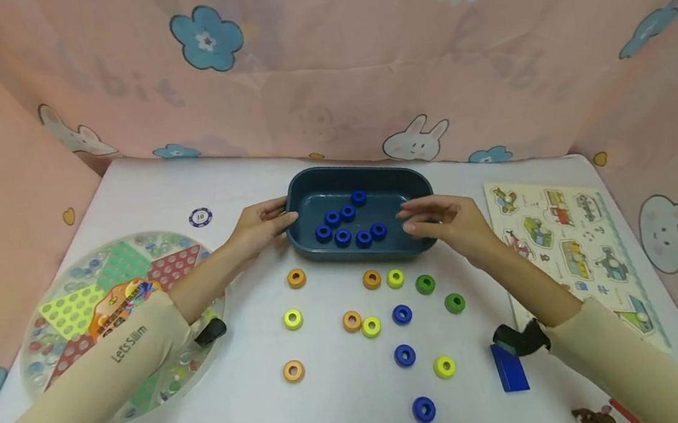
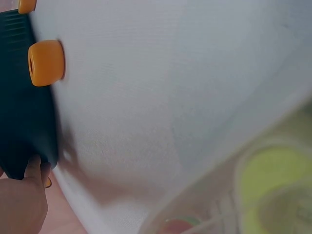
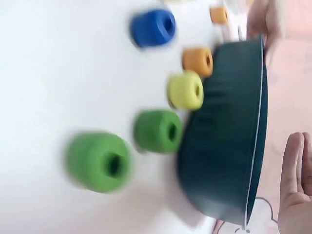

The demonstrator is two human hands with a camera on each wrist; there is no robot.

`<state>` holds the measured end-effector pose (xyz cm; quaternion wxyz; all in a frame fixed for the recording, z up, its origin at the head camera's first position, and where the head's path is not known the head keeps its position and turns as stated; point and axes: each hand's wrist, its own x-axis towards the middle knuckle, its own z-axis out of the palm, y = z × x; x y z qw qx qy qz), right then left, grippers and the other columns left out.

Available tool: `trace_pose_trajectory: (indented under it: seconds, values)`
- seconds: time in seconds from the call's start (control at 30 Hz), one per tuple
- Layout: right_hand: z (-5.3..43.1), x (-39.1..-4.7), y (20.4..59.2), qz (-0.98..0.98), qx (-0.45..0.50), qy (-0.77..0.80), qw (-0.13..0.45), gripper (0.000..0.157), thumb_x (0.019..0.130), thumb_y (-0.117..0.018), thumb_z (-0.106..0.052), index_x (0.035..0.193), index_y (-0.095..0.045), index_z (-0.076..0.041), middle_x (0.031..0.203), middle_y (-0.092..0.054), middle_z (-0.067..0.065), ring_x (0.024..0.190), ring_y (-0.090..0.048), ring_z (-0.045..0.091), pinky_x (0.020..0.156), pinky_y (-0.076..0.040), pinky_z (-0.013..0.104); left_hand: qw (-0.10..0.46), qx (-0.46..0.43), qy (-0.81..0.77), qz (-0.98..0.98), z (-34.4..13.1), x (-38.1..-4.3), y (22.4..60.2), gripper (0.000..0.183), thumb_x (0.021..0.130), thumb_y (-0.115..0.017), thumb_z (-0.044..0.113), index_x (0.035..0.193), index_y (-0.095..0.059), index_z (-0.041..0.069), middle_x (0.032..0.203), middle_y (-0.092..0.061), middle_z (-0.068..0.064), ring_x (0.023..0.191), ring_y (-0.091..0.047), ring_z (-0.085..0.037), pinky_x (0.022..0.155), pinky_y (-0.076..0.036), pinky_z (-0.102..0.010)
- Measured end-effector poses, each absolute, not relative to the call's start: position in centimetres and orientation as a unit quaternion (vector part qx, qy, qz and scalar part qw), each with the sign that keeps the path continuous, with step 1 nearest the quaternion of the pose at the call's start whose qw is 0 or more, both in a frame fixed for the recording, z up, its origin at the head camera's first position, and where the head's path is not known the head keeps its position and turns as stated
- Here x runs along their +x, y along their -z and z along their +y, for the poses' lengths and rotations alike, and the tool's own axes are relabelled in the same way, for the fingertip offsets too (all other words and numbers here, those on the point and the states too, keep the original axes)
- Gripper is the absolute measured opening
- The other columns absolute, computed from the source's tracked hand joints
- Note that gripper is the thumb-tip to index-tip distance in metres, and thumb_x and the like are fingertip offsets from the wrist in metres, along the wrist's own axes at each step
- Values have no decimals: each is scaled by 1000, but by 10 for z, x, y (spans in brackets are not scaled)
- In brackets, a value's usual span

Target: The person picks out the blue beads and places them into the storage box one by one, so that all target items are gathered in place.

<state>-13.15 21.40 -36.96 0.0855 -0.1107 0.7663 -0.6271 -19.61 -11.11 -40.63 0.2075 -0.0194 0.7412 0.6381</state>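
Note:
A dark teal plastic tub [image 1: 335, 186] stands at the back of the table with several blue beads [image 1: 343, 238] inside it. My left hand [image 1: 260, 228] grips the tub's left end, thumb over the rim and fingers along the outer wall. Above the right end of the tub hovers my right hand [image 1: 447, 221], fingers nearly straight. Nothing shows between those fingers in the right wrist view. In front of the tub lie loose orange beads [image 1: 296, 278], yellow beads [image 1: 395, 278], green beads [image 1: 425, 284] and blue beads [image 1: 402, 314].
On the left lies a round Chinese checkers board [image 1: 125, 263] under clear wrapping, partly beneath the left forearm. A picture puzzle board [image 1: 550, 232] lies at the right, partly under the right forearm. A blue block [image 1: 509, 369] and a poker chip [image 1: 200, 217] rest on the white table.

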Motion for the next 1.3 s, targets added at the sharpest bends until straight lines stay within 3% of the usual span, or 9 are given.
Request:
trace_pose_trajectory:
  seconds: [0.17,0.3,0.4,0.53,0.63,0.83,1.1,1.3]
  values:
    - [221,-92,379,761,-152,619,116,34,83,-67,0,114,-57,10,107,-63,20,95,-61,25,79,-52,31,207,-22,-637,742,-111,-196,406,54,90,-62,15,139,-40,7,139,-43,-12,120,-48,-21,89,-46,-22]
    - [220,-68,398,767,-163,604,142,34,82,-68,0,115,-60,4,110,-60,25,99,-58,34,78,-53,32,205,-24,-634,745,-110,-195,406,54,90,-62,15,139,-41,8,138,-43,-12,120,-48,-21,90,-45,-24]
    - [215,-55,414,787,-165,576,147,38,80,-72,-4,116,-61,0,110,-62,18,98,-58,33,77,-53,31,205,-28,-630,749,-111,-194,406,54,90,-62,16,139,-41,8,138,-43,-12,120,-48,-21,91,-45,-24]
    - [208,-41,428,834,-143,512,147,37,76,-77,-11,112,-65,-9,103,-65,2,91,-59,22,71,-51,26,206,-27,-629,749,-111,-194,406,54,91,-61,17,139,-40,8,139,-43,-12,121,-47,-21,92,-45,-24]
    - [201,-34,428,854,-131,483,145,35,74,-78,-9,107,-67,-11,100,-65,-1,88,-57,21,65,-49,24,207,-23,-631,747,-111,-193,406,54,91,-61,17,139,-40,8,139,-43,-12,121,-47,-21,92,-44,-25]
    - [189,-27,408,856,-139,480,135,33,74,-77,-3,105,-67,-4,102,-63,6,86,-55,29,61,-47,25,203,-20,-632,747,-111,-194,406,53,91,-61,17,139,-41,8,139,-43,-11,121,-47,-20,91,-44,-24]
    - [188,-30,397,853,-124,482,155,32,75,-76,-4,105,-67,-3,100,-63,8,89,-55,32,64,-48,26,204,-18,-634,745,-111,-194,407,54,91,-62,18,139,-41,8,139,-42,-11,122,-46,-20,91,-45,-24]
    - [192,-52,392,824,-148,531,130,32,76,-75,-3,107,-66,1,104,-62,10,93,-56,27,70,-52,29,201,-15,-631,749,-112,-194,408,54,90,-62,18,139,-41,8,139,-43,-11,121,-46,-20,91,-45,-24]
